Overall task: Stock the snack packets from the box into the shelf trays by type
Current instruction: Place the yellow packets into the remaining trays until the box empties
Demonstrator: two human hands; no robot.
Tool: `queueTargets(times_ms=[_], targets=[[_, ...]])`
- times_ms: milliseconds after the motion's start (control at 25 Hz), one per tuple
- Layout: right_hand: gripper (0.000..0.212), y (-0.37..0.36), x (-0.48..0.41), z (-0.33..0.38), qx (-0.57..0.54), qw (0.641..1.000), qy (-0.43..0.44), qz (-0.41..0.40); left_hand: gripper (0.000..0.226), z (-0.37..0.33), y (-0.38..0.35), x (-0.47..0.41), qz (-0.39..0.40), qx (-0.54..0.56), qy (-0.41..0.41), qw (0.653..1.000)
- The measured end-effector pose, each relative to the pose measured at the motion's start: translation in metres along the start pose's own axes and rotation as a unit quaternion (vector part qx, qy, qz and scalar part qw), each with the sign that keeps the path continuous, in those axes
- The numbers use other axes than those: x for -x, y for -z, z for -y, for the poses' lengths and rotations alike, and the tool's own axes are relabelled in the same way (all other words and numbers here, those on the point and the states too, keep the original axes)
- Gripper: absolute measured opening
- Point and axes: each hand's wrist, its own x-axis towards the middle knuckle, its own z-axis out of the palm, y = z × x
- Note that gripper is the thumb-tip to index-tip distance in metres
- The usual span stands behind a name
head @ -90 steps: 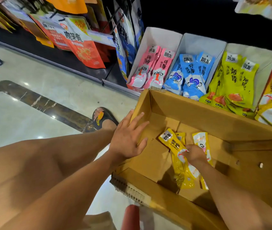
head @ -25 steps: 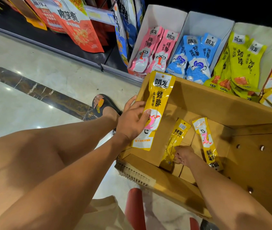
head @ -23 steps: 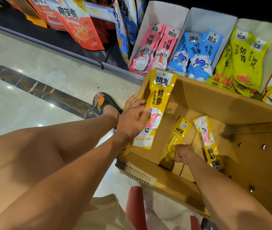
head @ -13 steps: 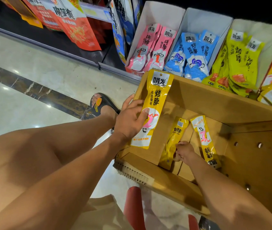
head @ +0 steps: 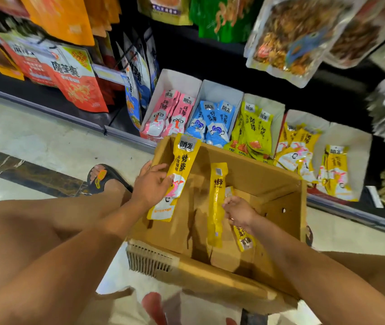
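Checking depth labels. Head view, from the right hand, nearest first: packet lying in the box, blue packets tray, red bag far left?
1. Lying packet: on the box floor, directly under the right hand, which pinches a narrow yellow packet.
2. Blue packets tray: behind the box's far wall.
3. Red bag: far left, well beyond that tray.

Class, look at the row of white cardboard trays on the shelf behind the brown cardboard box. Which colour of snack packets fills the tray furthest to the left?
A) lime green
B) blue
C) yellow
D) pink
D: the leftmost white cardboard shelf tray holds the pink snack packets, while the blue snack packets fill the tray next to it on the right.
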Motion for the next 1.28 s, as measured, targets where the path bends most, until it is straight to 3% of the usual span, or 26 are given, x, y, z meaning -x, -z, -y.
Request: queueTargets(times_ms=[160,280,440,640,920,1080,1200,1280], targets=[[0.018,0.033,0.045,0.06,-0.009,0.996,0.089,0.009,0.052,-0.04,0.021,-0.005,-0.022,0.026,0.02,0.999],[0.015,0.054,0.076,0.097,-0.018,0.986,0.163,-0.006,0.049,-0.078,0.039,-0.003,-0.055,0.085,-0.011,0.995],[0.01,0.071,0.121,0.133,0.003,0.968,0.249,-0.042,0.021,-0.132,0.065,-0.005,-0.04,0.14,-0.004,0.989],[0.009,0.075,0.144,0.143,0.034,0.942,0.323,-0.087,0.014,-0.197,0.077,0.014,0.016,0.22,0.001,0.975],[0.017,0.061,0.135,0.124,0.116,0.906,0.383,-0.139,0.019,-0.228,0.05,0.021,0.1,0.358,0.031,0.928],[0.014,0.054,0.132,0.121,0.158,0.872,0.433,-0.164,0.063,-0.216,0.028,0.009,0.117,0.406,0.048,0.905],[0.011,0.051,0.129,0.122,0.116,0.879,0.437,-0.155,0.025,-0.216,0.024,0.003,0.073,0.421,0.027,0.904],[0.014,0.053,0.128,0.125,0.063,0.899,0.412,-0.136,0.022,-0.215,0.028,0.0,0.058,0.42,0.033,0.905]])
